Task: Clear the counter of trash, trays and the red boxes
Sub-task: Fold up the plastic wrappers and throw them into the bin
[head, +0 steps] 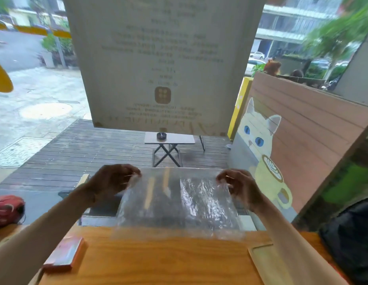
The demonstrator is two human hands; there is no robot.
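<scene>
- Holding a clear plastic bag [179, 202] stretched between them, the left hand [112, 182] and the right hand [239, 187] each pinch one upper corner with fingers curled tight; the bag hangs in the air above the far edge of the counter [158, 262], its lower hem just brushing or nearly brushing the wood, I cannot tell which.
- The film looks thin and crinkled, so a pinch that loosens on either side would likely let that corner drop and the bag fold on itself, costing a regrasp.
- If the bag is meant to be opened for trash, its two layers may cling; from this view I cannot tell whether the mouth is parted at all.
- A red box [65, 257] lies flat near the left edge of the counter, close to the left forearm; a careless sweep of that arm could push it off.
- A wooden tray [281, 266] sits at the near right corner, partly out of view under the right forearm, and could be nudged the same way.
- Both are well apart from the bag, so either hand must let go to reach them, leaving the bag limp in one grip.
- The picture is blurred at its edges, so other trash on the counter may go unseen.
</scene>
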